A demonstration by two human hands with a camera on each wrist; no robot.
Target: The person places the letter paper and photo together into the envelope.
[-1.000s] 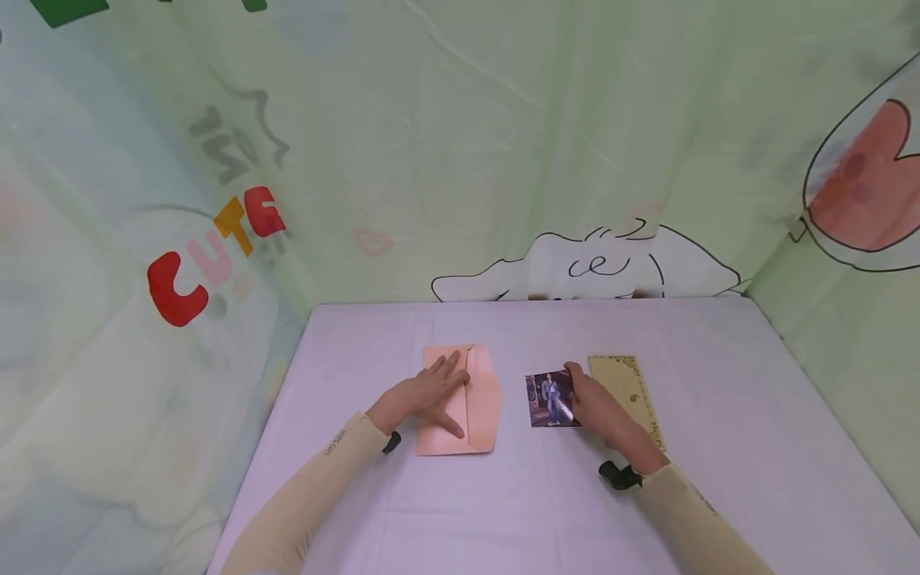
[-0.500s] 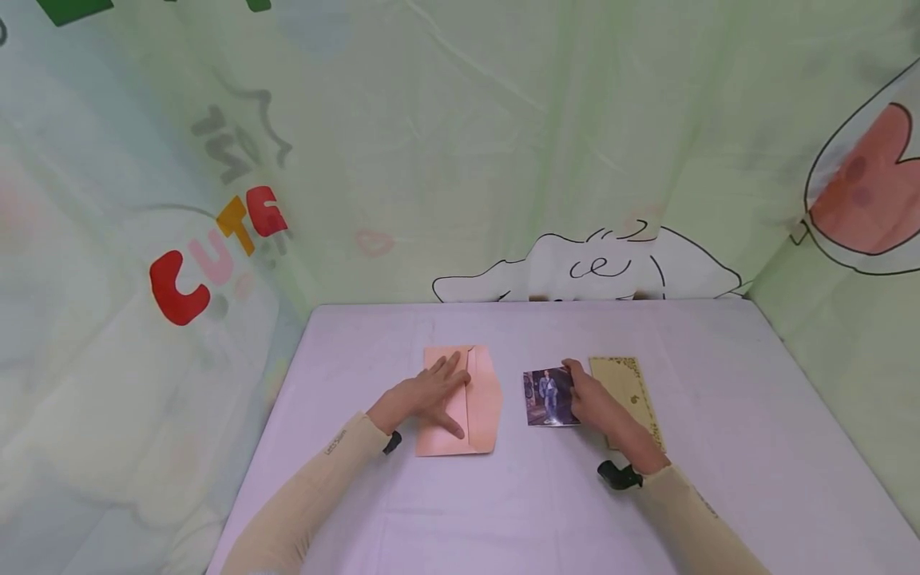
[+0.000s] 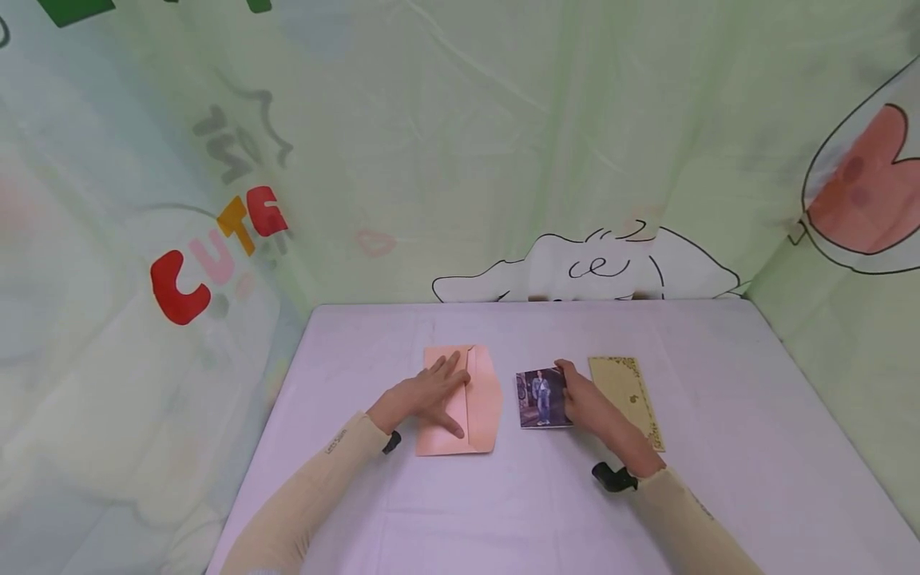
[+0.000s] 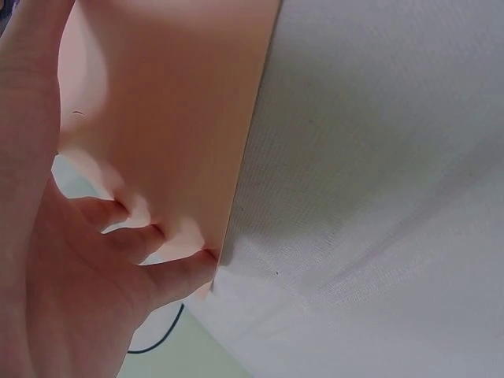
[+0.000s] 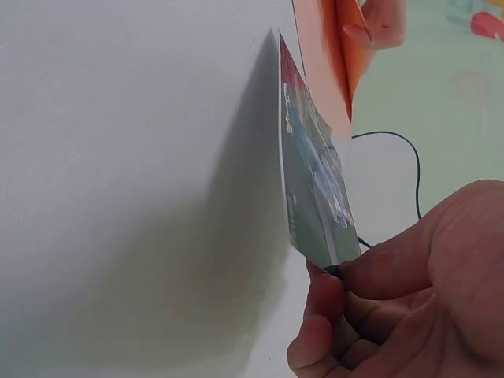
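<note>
A pink envelope (image 3: 484, 403) lies on the table with its flap folded out to the right. My left hand (image 3: 424, 397) rests on it with fingers spread; in the left wrist view the fingertips (image 4: 197, 268) touch the paper. To the right of the envelope, my right hand (image 3: 595, 403) pinches a photo (image 3: 541, 398) of a standing person by its right edge. The right wrist view shows the photo (image 5: 315, 173) held between thumb and fingers, tilted up from the cloth. Behind that hand lies a yellowish card (image 3: 624, 387) with an ornate border, apart from it.
A pale lilac cloth covers the table (image 3: 460, 519). Printed curtains (image 3: 460, 160) stand along the back and both sides. Each wrist carries a small black device (image 3: 614, 477).
My right hand has moved slightly left with the photo, bringing it closer to the envelope and uncovering more of the yellowish card. The left hand stays in place on the envelope.
</note>
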